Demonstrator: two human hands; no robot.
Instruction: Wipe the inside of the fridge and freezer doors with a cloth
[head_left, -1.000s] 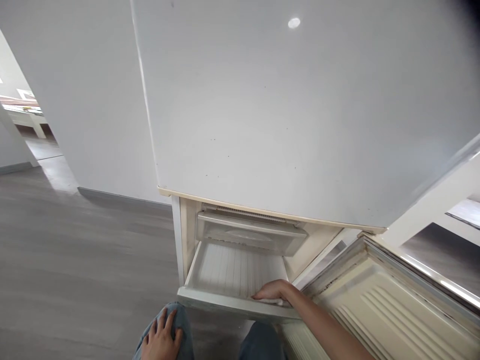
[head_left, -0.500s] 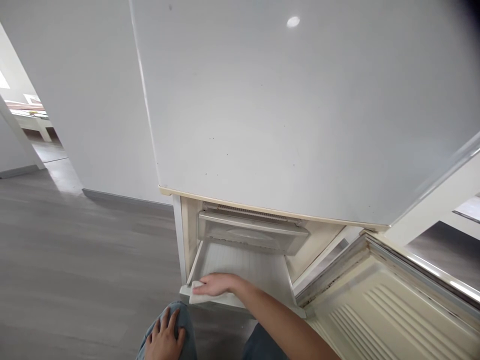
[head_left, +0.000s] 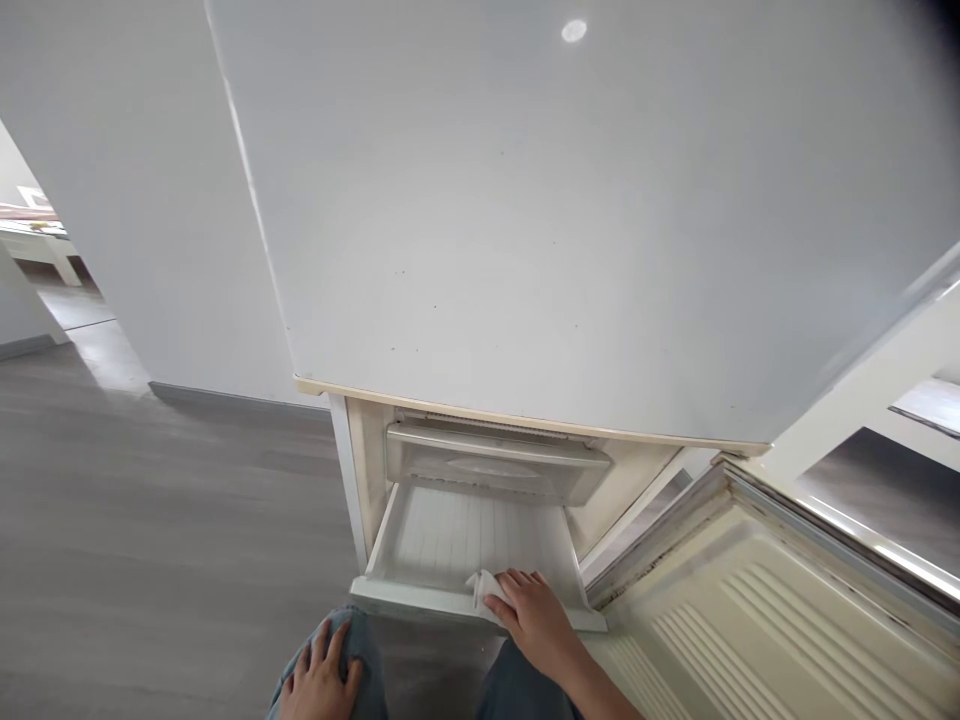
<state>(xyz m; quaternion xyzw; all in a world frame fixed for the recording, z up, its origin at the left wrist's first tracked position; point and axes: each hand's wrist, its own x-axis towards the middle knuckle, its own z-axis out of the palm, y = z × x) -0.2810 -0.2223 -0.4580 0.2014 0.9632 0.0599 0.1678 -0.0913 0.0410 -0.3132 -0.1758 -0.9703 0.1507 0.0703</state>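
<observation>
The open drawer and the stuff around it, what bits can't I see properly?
All in the head view:
White wipe: partly hidden by the right hand; cloth or paper, I can't tell.
Upper drawer: inside hidden by its own cloudy front.
Left hand: wrist cut off by the bottom edge.
Open door: cut off by the bottom and right edges.
White furniture at far left: things on it too small and blurred.

There were one left hand and one right hand — two in all — plus one white cloth. Also in view were two drawer fronts, one ribbed door, two denim-covered knees and one round bright spot.
</observation>
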